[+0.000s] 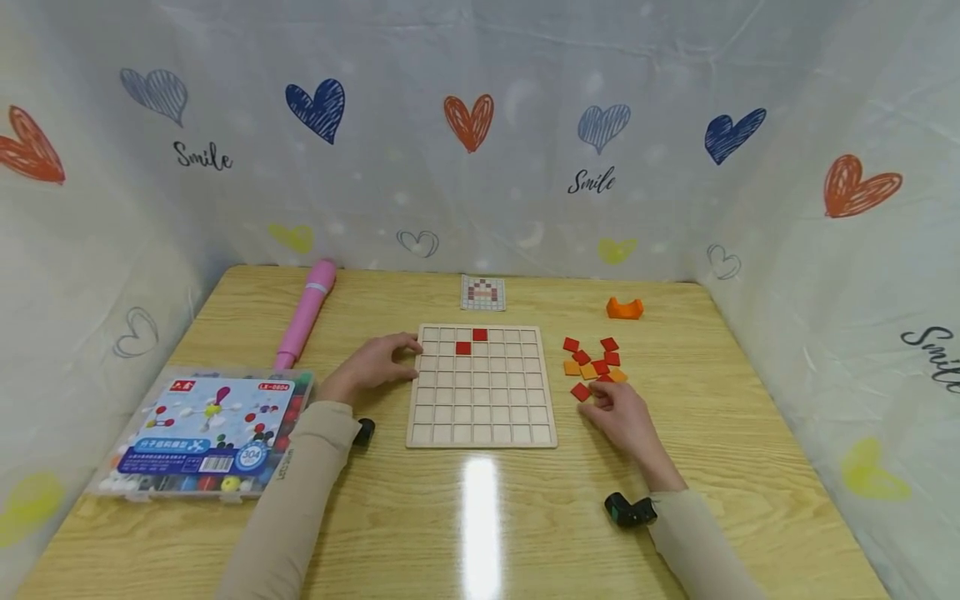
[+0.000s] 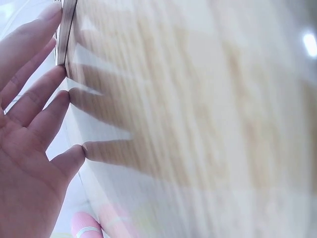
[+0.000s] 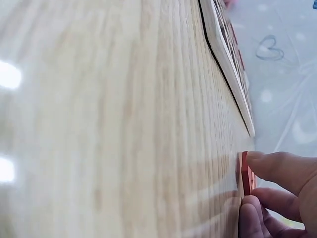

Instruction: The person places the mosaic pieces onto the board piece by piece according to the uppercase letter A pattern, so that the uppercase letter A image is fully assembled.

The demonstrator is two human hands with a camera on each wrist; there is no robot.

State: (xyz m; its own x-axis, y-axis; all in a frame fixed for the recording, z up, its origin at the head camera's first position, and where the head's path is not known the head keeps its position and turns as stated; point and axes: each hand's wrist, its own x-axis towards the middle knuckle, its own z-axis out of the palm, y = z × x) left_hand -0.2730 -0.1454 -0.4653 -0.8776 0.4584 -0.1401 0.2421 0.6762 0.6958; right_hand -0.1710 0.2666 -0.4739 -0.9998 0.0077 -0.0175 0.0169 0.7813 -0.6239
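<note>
A wooden grid board (image 1: 520,364) lies mid-table, with two red square tiles in its upper cells, one red tile (image 1: 480,334) in the top row and another a row lower to its left. My left hand (image 1: 377,364) rests at the board's left edge; the left wrist view shows its fingers (image 2: 47,116) spread, fingertips down at the table and board edge. To the right of the board, my right hand (image 1: 621,419) pinches a red square tile (image 3: 245,173) between thumb and finger, low at the tabletop. Loose red and orange tiles (image 1: 572,367) lie just beyond it.
A small pattern card (image 1: 483,293) lies behind the board. An orange holder-like piece (image 1: 625,309) stands at the back right. On the left are a pink tube-shaped object (image 1: 306,312) and a clear box of molecular model parts (image 1: 210,433), close by the left sleeve.
</note>
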